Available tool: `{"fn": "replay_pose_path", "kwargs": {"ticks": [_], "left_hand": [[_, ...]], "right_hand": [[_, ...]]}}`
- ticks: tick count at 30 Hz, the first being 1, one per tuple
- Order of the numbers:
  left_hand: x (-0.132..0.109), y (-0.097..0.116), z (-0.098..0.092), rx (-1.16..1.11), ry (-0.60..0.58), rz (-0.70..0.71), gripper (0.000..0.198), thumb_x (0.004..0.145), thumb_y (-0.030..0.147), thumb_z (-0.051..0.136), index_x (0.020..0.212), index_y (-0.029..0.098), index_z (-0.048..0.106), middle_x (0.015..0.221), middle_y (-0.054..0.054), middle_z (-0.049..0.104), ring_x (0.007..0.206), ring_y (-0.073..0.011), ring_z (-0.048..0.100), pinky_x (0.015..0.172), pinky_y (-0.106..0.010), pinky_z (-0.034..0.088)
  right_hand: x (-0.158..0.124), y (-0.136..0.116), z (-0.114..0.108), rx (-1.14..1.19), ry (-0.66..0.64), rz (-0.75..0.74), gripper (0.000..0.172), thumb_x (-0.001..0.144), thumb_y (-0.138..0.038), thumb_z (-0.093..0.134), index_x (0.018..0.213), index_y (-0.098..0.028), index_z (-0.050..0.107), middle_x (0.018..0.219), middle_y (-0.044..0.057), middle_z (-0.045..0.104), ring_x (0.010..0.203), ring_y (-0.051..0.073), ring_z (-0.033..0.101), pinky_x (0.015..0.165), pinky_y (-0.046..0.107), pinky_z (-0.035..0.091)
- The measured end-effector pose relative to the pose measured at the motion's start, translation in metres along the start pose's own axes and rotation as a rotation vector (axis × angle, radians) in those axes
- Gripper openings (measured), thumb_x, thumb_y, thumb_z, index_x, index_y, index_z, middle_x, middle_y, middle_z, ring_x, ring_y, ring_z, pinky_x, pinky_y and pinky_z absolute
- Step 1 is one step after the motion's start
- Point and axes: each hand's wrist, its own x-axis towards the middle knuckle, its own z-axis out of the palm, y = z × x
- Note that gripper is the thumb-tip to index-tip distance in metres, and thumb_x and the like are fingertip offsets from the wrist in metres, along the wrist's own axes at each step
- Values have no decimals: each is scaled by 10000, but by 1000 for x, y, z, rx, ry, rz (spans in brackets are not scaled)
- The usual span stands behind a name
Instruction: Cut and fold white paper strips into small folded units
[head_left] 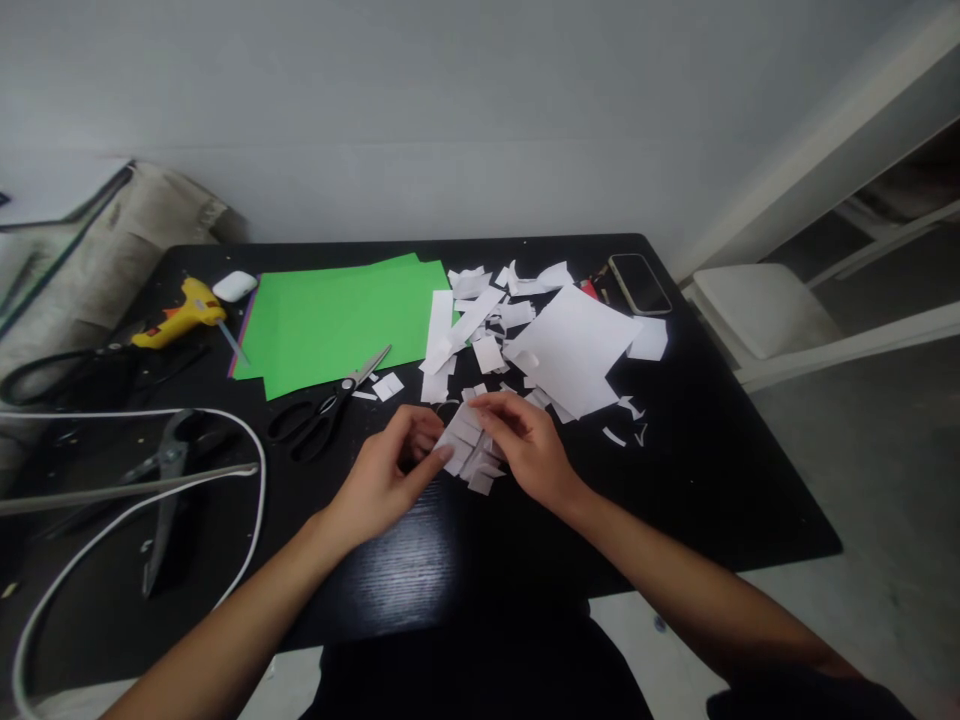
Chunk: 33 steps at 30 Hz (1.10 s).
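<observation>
Between my two hands is a small white paper piece [459, 437], held above a heap of cut white paper pieces [484, 472] near the middle of the black table. My left hand [391, 468] pinches its left edge, with the thumb on top and the other fingers curled behind. On the upper right side, my right hand [525, 440] grips the paper with thumb and fingertips. Some of the heap is hidden by my hands. Black-handled scissors [330, 403] lie partly open to the left, beside a few small paper squares [388, 386].
Green sheets [345, 320] lie at the back left, near a yellow glue gun [184, 312]. White scraps [480, 325], a larger white sheet [576, 350] and a phone [639, 284] are at the back right. A white cable [260, 500] loops around pliers [169, 490] at left.
</observation>
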Motion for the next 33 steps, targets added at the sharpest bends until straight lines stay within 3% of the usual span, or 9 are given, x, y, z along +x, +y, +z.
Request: {"fn": "replay_pose_path", "kwargs": {"ticks": [3, 6, 10, 19, 23, 28, 33], "left_hand": [[3, -3, 2, -151, 67, -71, 231, 923, 356, 739, 1041, 217, 597, 822, 10, 659, 676, -131, 604, 599, -242, 503], [6, -2, 2, -223, 159, -45, 257, 867, 346, 800, 966, 207, 607, 839, -3, 691, 683, -127, 609, 631, -250, 513], [6, 2, 2, -245, 198, -19, 249, 846, 336, 823, 929, 210, 625, 848, -9, 729, 708, -135, 648, 658, -257, 529], [7, 15, -1, -327, 232, -42, 273, 853, 378, 815, 851, 199, 609, 786, -17, 752, 559, -104, 584, 502, -218, 441], [8, 13, -2, -334, 265, -53, 264, 861, 380, 802, 854, 202, 608, 681, 8, 708, 506, -103, 561, 446, -208, 394], [5, 1, -4, -62, 369, -46, 198, 885, 374, 780, 890, 213, 665, 678, 25, 666, 557, -125, 571, 529, -243, 449], [5, 1, -6, 275, 329, 73, 233, 921, 393, 749, 819, 204, 657, 879, -24, 704, 680, -136, 580, 637, -268, 455]], "right_hand": [[-1, -1, -1, -35, -1, -12, 122, 939, -299, 670, 982, -259, 778, 1016, 32, 780, 927, 215, 713, 827, 346, 553], [-4, -4, -1, -170, -6, -72, 116, 889, -329, 754, 975, -253, 769, 973, 44, 781, 873, 227, 714, 797, 362, 558], [-7, -8, 0, -313, 1, -154, 240, 801, -380, 863, 940, -252, 714, 929, 36, 768, 832, 228, 712, 799, 378, 564], [-6, -7, -1, -280, -86, -170, 115, 925, -340, 711, 976, -251, 660, 940, 38, 765, 869, 224, 739, 803, 366, 578], [-6, -7, -2, -282, -94, -122, 126, 953, -348, 660, 883, -248, 631, 837, 17, 720, 777, 204, 695, 747, 345, 549], [-4, -3, -1, -97, -84, 2, 193, 940, -407, 681, 859, -241, 624, 835, 16, 694, 800, 200, 683, 733, 321, 543], [-4, -2, 1, 0, -84, 69, 222, 918, -445, 714, 877, -238, 645, 881, 29, 714, 848, 208, 698, 774, 331, 557]]}}
